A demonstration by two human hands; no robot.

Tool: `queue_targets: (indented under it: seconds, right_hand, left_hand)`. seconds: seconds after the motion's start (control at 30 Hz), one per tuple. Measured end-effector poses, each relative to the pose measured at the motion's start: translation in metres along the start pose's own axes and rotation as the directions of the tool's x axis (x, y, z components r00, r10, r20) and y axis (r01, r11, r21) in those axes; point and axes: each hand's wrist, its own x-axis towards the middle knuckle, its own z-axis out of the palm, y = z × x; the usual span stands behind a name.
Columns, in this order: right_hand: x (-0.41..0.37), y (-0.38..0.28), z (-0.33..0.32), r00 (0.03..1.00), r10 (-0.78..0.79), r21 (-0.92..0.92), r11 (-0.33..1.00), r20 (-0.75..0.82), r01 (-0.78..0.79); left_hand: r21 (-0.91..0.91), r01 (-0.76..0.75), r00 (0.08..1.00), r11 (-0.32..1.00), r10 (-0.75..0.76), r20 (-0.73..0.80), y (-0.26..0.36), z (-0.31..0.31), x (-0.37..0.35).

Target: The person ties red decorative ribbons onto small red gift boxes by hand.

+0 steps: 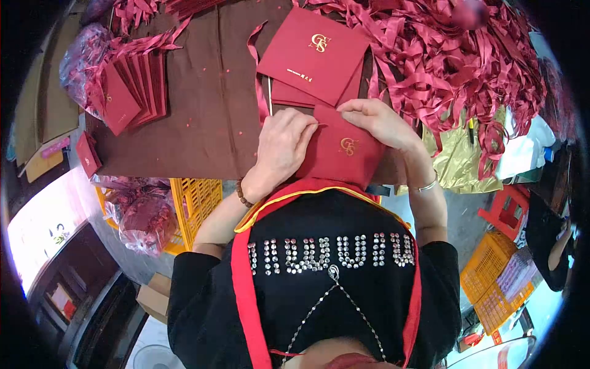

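A dark red paper bag [351, 163] with a gold monogram lies flat before me at the table's near edge, close to my apron. Its upper edge is pinched by my left hand [284, 140], with thumb and index finger together. My right hand [378, 123] grips the top right of the same bag, thumb along its edge. What lies between the left fingertips is too small to make out. Just beyond my hands, a larger red bag [313, 58] with the same gold monogram rests on other red pieces. A red ribbon [259, 80] hangs beside it on the left.
Tangled red ribbons [448, 80] heap over the right side of the brown tabletop [196, 111]. A fanned stack of red bags [138, 89] stands at left. Below the table are a yellow crate [200, 203], a wrapped bundle [144, 215] and a red stool [507, 209].
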Motion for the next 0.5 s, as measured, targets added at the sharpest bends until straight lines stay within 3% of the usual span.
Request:
queue_targets:
  seconds: [0.5]
  right_hand:
    - [-0.014, -0.004, 0.005, 0.993, -0.106, -0.051, 0.993, -0.052, 0.103]
  left_hand:
    - [0.03, -0.009, 0.999, 1.0, 0.008, 0.036, 0.017, 0.005, 0.012]
